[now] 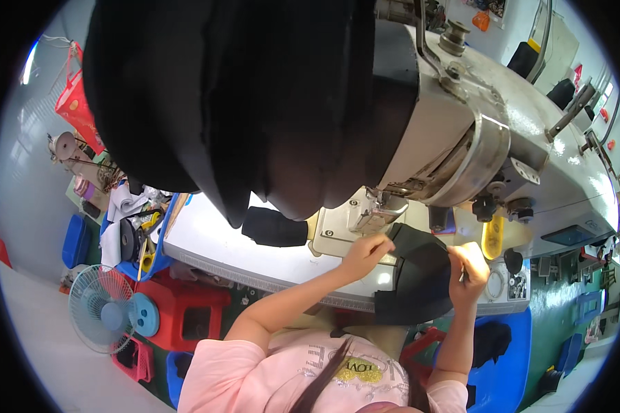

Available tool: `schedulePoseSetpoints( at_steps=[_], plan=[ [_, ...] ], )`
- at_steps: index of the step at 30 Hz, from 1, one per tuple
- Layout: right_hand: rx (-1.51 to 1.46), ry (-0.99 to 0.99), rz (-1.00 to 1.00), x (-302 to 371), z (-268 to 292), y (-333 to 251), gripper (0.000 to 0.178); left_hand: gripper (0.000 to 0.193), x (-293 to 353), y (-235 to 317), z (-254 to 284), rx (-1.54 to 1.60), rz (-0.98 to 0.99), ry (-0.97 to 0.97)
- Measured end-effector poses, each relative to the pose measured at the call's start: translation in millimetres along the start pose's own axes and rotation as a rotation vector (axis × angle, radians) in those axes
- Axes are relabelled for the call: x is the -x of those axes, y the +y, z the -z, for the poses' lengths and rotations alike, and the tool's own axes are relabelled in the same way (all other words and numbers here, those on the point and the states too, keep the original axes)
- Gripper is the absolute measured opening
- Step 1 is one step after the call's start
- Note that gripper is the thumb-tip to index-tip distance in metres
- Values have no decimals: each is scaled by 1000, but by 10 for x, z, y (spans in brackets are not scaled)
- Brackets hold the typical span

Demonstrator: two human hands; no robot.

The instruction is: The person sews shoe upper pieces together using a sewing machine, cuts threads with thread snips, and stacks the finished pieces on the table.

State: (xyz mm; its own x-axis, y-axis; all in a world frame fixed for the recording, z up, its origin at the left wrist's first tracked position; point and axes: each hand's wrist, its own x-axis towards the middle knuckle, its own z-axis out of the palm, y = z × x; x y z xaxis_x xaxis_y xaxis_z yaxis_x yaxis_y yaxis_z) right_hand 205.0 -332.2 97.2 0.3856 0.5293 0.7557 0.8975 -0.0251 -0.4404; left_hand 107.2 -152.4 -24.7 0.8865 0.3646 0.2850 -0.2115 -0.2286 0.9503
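Note:
A black fabric piece lies on the sewing machine's white table and hangs over its front edge. My left hand is closed in a pinch at the fabric's left edge, just in front of the presser foot. What sits between those fingers is too small to make out. At the fabric's right edge my right hand is closed, its thumb and forefinger pinching the edge. A small dark, shiny thing shows within its curled fingers, its kind unclear. The sewing machine head rises behind both hands.
Large black cloth panels hang in front at the top. Another black piece lies left of the needle plate. A blue bin with scissors and tape stands at the left, near a fan and red stool.

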Motion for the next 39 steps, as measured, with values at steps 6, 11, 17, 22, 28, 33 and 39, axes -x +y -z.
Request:
schedulePoseSetpoints(
  at_steps=[6, 11, 17, 22, 28, 33, 39],
  plan=[
    [-106, -75, -118, -139, -334, 186, 21, 37, 186, 208, 1272, -1105, -75, 125],
    [-204, -266, -213, -347, -610, 161, 26, 48, 369, 5, 1855, -1110, 136, -70],
    [-72, -323, -179, -366, -759, 280, 17, 43, 350, -173, 1889, -1025, 197, -89],
    [-72, -380, -230, -375, -727, 283, 16, 28, 271, 187, 1810, -811, 329, -57],
    [-23, -426, -221, -221, -789, 559, 18, 15, -143, 796, 1429, -7, 519, -93],
    [747, -634, 402, -60, -905, 795, 23, 26, -533, 867, 1013, -4, 384, -133],
    [287, -651, -139, -273, -791, 482, 25, 33, -632, 743, 956, -275, 330, -94]
  ],
)
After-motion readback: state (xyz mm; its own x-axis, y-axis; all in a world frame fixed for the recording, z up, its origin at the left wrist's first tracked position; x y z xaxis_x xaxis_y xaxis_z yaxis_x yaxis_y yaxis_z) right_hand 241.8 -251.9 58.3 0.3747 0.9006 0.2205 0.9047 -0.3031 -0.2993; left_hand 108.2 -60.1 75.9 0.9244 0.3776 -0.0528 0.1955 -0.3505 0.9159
